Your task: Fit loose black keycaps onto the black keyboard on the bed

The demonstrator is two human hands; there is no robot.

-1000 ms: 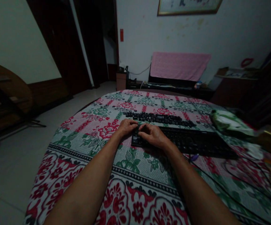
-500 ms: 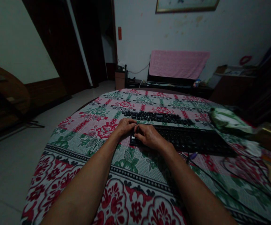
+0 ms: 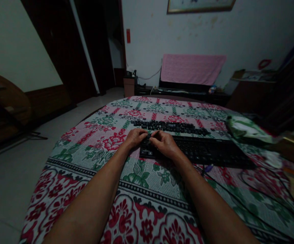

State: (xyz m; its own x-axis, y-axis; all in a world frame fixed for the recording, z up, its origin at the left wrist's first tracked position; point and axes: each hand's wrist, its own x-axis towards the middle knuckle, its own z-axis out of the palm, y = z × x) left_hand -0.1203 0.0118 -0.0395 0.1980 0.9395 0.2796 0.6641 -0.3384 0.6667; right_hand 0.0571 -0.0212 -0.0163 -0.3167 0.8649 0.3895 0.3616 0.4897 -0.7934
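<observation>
"Where's the keyboard (image 3: 213, 150)?"

"On the flowered cloth (image 3: 136, 178), its left end below the right hand (image 3: 165, 144). The left hand (image 3: 136, 137) is at its far left corner."

"Fingers together or apart?"

"Can't tell for either of the 2 hands; too dark."

"Room around?"

"Cloth spreads left towards the floor (image 3: 6, 189). Loose keys (image 3: 171, 126) line the far edge; cables (image 3: 228, 191) cross the near right side."

Both hands (image 3: 165, 143) at L end of blk kybd (image 3: 213, 153), blk keycaps (image 3: 172, 126) just behind, floral tblcloth (image 3: 101, 149) under.
</observation>
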